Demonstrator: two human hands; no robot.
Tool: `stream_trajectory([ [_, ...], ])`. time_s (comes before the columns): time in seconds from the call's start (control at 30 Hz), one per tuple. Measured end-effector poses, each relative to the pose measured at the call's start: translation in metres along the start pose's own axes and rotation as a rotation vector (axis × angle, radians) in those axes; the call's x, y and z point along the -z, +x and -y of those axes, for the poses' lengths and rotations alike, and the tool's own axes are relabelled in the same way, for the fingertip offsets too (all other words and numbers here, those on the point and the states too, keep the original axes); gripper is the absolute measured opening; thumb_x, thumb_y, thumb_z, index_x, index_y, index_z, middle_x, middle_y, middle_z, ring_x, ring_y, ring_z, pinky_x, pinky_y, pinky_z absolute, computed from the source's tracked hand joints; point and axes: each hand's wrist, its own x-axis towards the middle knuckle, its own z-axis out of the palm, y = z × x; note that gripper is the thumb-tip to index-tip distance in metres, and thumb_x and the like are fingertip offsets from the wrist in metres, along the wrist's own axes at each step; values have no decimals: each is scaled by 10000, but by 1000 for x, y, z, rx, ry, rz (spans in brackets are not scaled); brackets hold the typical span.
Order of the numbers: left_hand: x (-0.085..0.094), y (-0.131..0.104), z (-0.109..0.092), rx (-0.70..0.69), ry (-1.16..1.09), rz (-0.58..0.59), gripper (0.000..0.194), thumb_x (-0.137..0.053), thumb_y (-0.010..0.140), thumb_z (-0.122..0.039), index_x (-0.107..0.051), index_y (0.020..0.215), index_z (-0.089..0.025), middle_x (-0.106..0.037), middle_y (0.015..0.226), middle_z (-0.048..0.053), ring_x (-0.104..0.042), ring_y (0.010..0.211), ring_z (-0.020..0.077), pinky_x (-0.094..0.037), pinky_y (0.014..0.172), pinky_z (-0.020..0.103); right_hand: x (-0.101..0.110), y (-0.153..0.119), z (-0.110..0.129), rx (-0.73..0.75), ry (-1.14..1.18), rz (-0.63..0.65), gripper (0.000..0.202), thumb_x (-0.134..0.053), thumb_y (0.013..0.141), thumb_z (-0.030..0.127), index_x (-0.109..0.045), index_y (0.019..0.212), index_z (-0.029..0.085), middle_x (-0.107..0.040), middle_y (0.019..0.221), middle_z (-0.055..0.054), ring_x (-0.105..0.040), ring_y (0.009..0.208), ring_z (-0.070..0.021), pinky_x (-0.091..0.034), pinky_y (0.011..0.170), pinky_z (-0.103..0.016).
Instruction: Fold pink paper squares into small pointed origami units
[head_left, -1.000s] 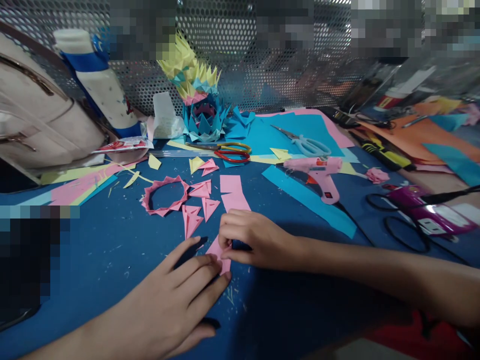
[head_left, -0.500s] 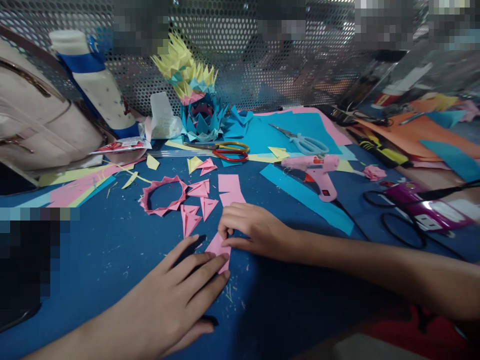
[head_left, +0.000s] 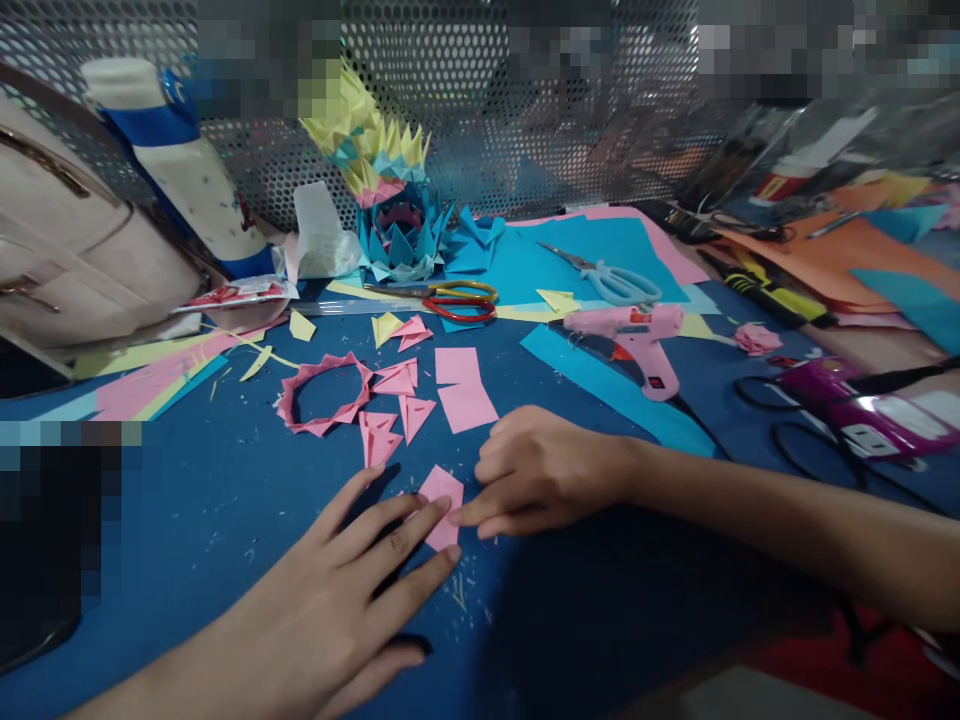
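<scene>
A small folded pink paper lies flat on the blue table. My left hand is spread, its fingertips resting on the paper's left and lower part. My right hand touches the paper's right edge with an extended index finger, the other fingers curled and nothing visible in them. Beyond them are pink paper squares. To the left sit a zigzag pink paper ring and several folded pink triangles.
Scissors, a second pair and a pink glue gun lie farther back. A paper model stands behind. A bottle and a bag are at left, a purple device at right.
My right hand has shifted slightly right and its index finger now reaches out to the paper's edge. The paper's upper corner is now uncovered. My left hand stays almost in place.
</scene>
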Motion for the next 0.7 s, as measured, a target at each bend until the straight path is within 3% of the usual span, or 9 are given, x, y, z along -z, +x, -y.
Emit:
stream_trajectory([
  [0.2, 1, 2, 3, -50, 2, -23, 425, -457, 1041, -465, -571, 1369, -222, -537, 1457, 61, -473, 1315, 234, 7, 1241, 469, 10, -2, -11, -41, -7, -15, 257, -498, 1020, 350, -734, 1008, 249, -607, 637, 32, -540, 629, -108, -290, 589, -300],
  [0.33, -6, 4, 3, -49, -6, -97, 331, -462, 1053, -367, -621, 1292, -203, -647, 1277, 63, -549, 1228, 217, -130, 1238, 471, 7, 4, -6, -14, -120, -14, 342, -445, 1026, 356, -713, 853, 234, -588, 629, 22, -508, 627, -123, -280, 584, -305],
  [0.47, -11, 9, -2, -122, 88, -204, 271, -456, 1039, -193, -658, 1211, -142, -709, 1103, 59, -621, 1081, 217, -263, 1199, 480, -2, 11, 2, -5, -223, -131, 430, -424, 1032, 325, -631, 679, 191, -591, 648, 5, -489, 637, -128, -291, 580, -305],
  [0.57, -9, 13, -7, -197, 181, -224, 347, -353, 1042, -143, -655, 1206, -94, -718, 1098, 98, -634, 1059, 251, -389, 1101, 474, -5, 14, 6, -98, -195, -219, 353, -419, 1037, 295, -677, 829, 175, -672, 816, -33, -550, 751, -141, -366, 640, -284],
  [0.7, -7, 21, -12, -230, 219, -272, 360, -334, 1034, -109, -668, 1166, -80, -734, 1029, 107, -658, 989, 261, -505, 929, 434, -4, 17, 11, -190, -2, -240, 242, -437, 1025, 225, -664, 1089, 168, -704, 1076, -69, -587, 985, -170, -457, 853, -298],
])
